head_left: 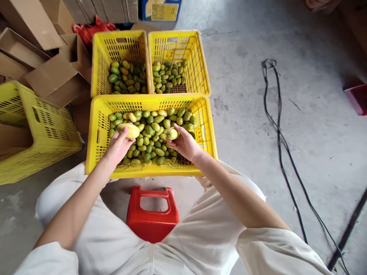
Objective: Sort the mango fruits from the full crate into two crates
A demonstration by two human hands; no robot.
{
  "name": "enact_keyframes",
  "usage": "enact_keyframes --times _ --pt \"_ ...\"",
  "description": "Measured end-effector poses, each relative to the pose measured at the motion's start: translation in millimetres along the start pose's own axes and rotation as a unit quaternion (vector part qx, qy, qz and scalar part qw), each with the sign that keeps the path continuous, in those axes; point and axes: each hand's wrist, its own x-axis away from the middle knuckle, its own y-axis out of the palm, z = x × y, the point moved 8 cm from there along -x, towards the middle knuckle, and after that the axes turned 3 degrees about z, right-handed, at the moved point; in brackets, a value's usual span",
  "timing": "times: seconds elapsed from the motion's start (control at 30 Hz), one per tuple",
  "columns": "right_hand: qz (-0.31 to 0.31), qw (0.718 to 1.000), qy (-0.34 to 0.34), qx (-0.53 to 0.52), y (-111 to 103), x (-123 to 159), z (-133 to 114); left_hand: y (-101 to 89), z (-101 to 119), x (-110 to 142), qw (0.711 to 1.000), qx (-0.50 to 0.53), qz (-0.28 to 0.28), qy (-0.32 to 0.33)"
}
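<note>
My left hand (118, 145) is closed around a pale yellow oval fruit (132, 131), held above the left part of the front yellow crate (151, 173). On the right, my right hand (185, 143) grips a yellow-green oval fruit (172, 133) between thumb and fingers, one end turned towards me. Beneath both hands, the crate holds a loose layer of green and yellowish oval fruits (150, 149), looking like small mangoes. My hands partly cover some of them.
Behind stand two more yellow crates, a left one (120, 36) and a right one (197, 46), both with similar fruits. Another yellow crate (51, 133) and cardboard boxes (54, 76) are on the left. A red stool (151, 225) sits between my legs. Black cables (279, 130) lie on the right-hand floor.
</note>
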Motion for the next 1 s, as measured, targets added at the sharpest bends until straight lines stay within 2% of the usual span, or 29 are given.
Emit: enact_keyframes --times 0.17,0.3,0.4,0.6,0.77,0.9,1.0 --pt "0.049 0.998 -0.014 -0.038 -5.3 4.4 -6.0 -0.6 5.4 -2.2 1.000 -0.004 0.009 -0.019" --pt "0.047 0.996 -0.019 -0.072 0.0 6.2 -7.9 -0.1 2.9 0.3 0.998 -0.011 0.022 -0.062" --pt "0.040 0.995 -0.038 -0.078 1.1 4.8 -10.2 4.0 -0.6 5.0 0.996 -0.025 0.009 -0.082" --pt "0.048 0.993 -0.104 -0.008 -9.1 1.6 -24.0 13.9 0.3 10.1 0.992 -0.091 -0.057 -0.067" --pt "0.051 0.993 -0.103 -0.006 -12.8 -0.2 -26.1 15.0 -2.7 10.8 0.993 -0.045 -0.055 -0.092" --pt "0.078 0.990 -0.116 0.013 -13.8 0.8 -27.1 18.6 0.1 10.6 0.995 -0.041 -0.065 -0.060" --pt "0.058 0.992 -0.113 0.014 -6.5 2.5 -27.9 14.9 2.8 6.9 0.997 -0.046 -0.059 -0.027"
